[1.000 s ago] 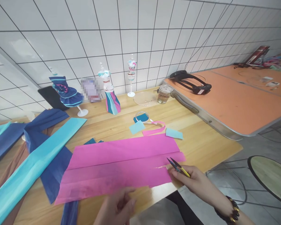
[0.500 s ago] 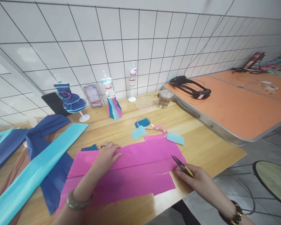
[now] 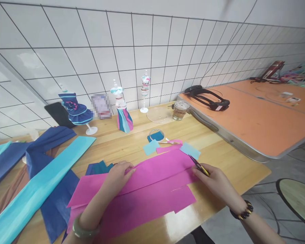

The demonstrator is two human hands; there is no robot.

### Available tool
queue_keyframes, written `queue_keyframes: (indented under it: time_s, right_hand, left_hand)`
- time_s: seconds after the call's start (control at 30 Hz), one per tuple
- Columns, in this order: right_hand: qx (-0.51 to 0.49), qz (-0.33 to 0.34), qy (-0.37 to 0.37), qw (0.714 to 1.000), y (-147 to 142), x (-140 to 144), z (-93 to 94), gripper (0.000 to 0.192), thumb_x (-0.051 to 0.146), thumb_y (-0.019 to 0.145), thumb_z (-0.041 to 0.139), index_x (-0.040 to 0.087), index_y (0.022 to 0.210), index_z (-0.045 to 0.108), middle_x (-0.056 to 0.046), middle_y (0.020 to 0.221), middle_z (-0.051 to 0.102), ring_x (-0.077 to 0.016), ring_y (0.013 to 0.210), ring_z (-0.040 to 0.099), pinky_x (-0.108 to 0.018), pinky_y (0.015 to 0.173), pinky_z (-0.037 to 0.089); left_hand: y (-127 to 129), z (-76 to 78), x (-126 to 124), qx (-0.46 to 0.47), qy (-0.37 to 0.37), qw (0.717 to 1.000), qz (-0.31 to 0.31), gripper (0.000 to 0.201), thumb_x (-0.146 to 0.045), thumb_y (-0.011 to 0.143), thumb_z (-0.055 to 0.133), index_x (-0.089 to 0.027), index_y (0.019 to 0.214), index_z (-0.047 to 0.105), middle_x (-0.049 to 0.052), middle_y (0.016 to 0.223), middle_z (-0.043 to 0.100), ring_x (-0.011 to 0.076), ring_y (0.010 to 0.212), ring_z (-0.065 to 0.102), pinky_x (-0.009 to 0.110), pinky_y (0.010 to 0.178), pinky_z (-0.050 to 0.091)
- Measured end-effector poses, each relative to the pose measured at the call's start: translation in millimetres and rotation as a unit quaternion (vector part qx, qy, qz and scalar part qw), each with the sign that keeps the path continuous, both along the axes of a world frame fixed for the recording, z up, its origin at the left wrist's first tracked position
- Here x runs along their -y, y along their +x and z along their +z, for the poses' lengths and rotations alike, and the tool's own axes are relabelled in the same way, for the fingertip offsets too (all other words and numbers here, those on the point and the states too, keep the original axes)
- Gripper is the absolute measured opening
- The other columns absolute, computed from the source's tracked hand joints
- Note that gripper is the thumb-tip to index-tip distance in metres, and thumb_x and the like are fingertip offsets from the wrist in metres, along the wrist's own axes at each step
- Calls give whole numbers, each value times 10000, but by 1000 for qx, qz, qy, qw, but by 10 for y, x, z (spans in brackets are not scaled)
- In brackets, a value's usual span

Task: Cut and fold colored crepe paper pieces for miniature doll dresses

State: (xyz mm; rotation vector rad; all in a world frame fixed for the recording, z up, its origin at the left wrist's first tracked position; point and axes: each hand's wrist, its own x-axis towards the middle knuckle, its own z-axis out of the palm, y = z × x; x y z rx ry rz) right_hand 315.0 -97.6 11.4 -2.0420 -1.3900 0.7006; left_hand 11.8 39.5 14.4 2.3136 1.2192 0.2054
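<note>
A folded sheet of pink crepe paper [image 3: 152,200] lies across the front of the wooden table, with a ragged cut edge at its right. On its upper layer rests my left hand [image 3: 120,174], fingers lying over the fold and thumb apart. My right hand [image 3: 210,179] grips small pointed scissors [image 3: 199,166] with dark blades and yellow on the handle. Their tips point up and left over the right end of the paper. Beyond that end lie a pink strip [image 3: 169,148] and light blue pieces [image 3: 190,150]. Dark blue scraps [image 3: 100,168] sit past my left hand.
Blue fabric-like lengths [image 3: 56,210] and a turquoise strip [image 3: 40,181] cover the left side. Dressed mini mannequins [image 3: 124,120], a phone [image 3: 58,113] and a glass of liquid [image 3: 180,110] stand at the back. A black headset [image 3: 220,103] lies on the orange table [image 3: 264,125].
The scissors have moved up and slightly right, toward the paper's far right corner. My left hand has shifted slightly, and the upper pink layer lies a little differently at its left end.
</note>
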Motion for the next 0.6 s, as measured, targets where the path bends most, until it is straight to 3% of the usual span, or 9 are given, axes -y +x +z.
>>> queue_keyframes:
  time_s: [0.13, 0.37, 0.6]
  right_hand:
    - [14, 34, 19, 999, -25, -118, 52, 313, 440, 838, 434, 197, 818, 629, -19, 793, 662, -195, 719, 584, -270, 625, 447]
    - [59, 165, 53, 983, -275, -523, 139, 242, 341, 866, 413, 204, 856, 612, -46, 879, 671, -198, 816, 606, -298, 737, 456]
    - [97, 267, 58, 957, -489, -1003, 70, 264, 240, 856, 448, 212, 1070, 600, -71, 1107, 621, -202, 1039, 541, -321, 877, 404]
  left_hand:
    - [36, 47, 44, -1, 1, 1000, 0, 175, -285, 810, 448, -200, 786, 599, 37, 834, 637, 200, 833, 565, 299, 724, 409]
    - [56, 70, 101, -14, -29, 999, -1, 162, -245, 804, 420, -197, 730, 556, 14, 754, 627, 178, 747, 562, 268, 659, 388]
    - [33, 20, 136, -7, -9, 1000, -11, 180, -231, 820, 402, -199, 745, 562, 15, 760, 641, 173, 746, 570, 267, 660, 372]
